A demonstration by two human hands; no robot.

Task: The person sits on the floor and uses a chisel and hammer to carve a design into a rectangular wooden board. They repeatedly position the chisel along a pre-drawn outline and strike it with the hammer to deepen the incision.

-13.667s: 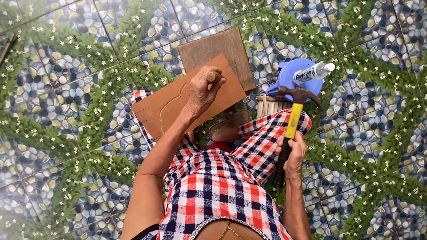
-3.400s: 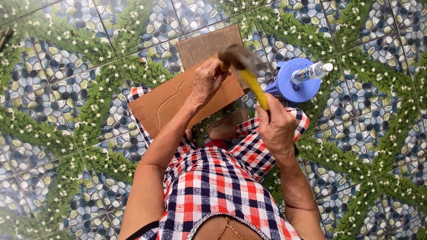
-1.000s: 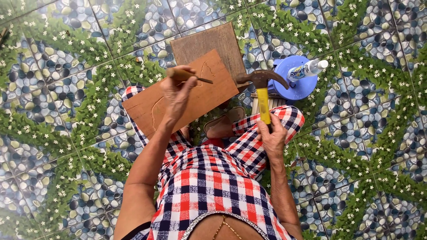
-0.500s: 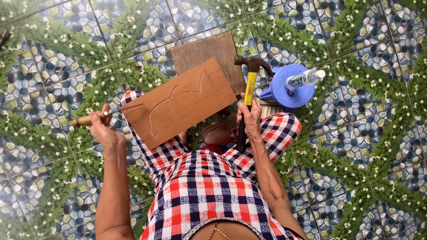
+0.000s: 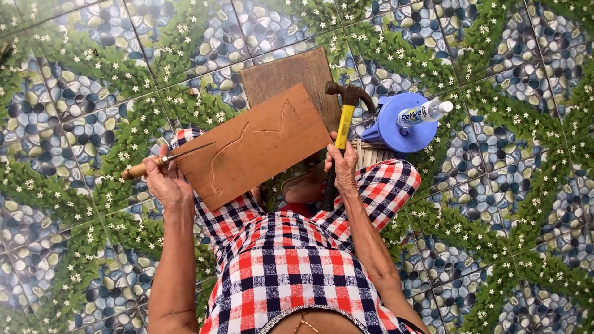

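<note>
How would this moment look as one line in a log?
left hand: holds chisel beside wooden board | right hand: grips hammer | board: carved outline, on lap

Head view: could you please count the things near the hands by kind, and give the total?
Wooden boards: 2, a carved board and a darker board behind it
Chisels: 1, chisel in the left hand
Hammers: 1, hammer in the right hand
Blue stools: 1, stool
Bottles: 1, bottle
Total: 6

Home floor workspace: patterned pebble-and-leaf tile floor [image 5: 507, 204], carved board [image 5: 260, 145], hammer [image 5: 343, 117]
</note>
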